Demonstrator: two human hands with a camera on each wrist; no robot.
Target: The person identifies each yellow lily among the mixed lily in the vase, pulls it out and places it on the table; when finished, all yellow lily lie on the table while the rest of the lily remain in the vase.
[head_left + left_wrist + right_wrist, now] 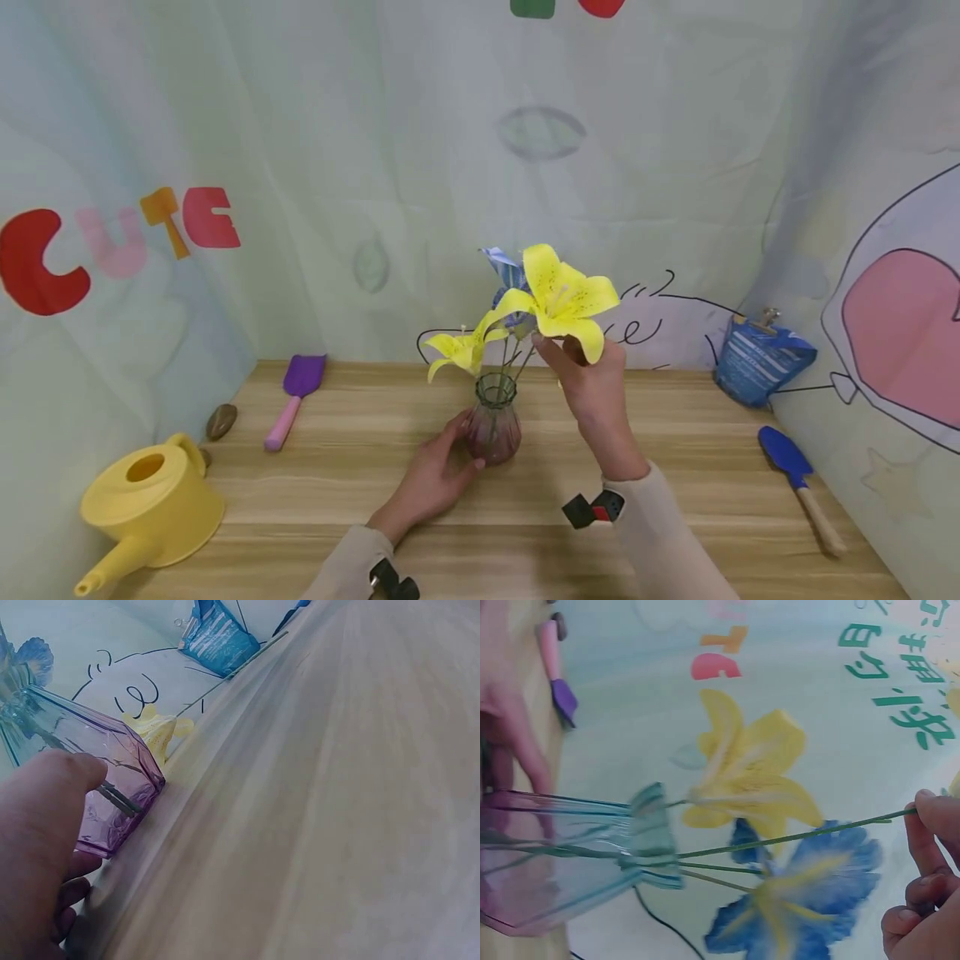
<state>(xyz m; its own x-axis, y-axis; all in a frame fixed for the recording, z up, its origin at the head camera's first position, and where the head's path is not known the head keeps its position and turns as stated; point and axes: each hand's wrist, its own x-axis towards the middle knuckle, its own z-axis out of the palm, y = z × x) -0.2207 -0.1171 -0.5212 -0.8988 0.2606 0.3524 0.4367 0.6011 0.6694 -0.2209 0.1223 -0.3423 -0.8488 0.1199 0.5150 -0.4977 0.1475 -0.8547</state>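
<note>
A ribbed glass vase [501,442], greenish at its neck and purple below, stands upright on the wooden table. My left hand [429,482] grips its lower body, thumb and fingers on either side. Between thumb and fingertips, my right hand [598,396] pinches the green stem [802,834] of a large yellow lily [564,298]; the stem runs down through the vase's mouth. A smaller yellow lily [754,769] leans out on the left. Blue flowers [810,881] stand in the vase too, partly behind the large lily in the head view. Stem ends show through the glass.
Left lie a yellow watering can [168,508], a brown stone [221,422] and a purple shovel [303,375] with a pink handle. Right are a blue bag [757,362] and a blue trowel [786,450]. Another yellow flower [156,736] lies behind the vase. Printed curtains surround the table.
</note>
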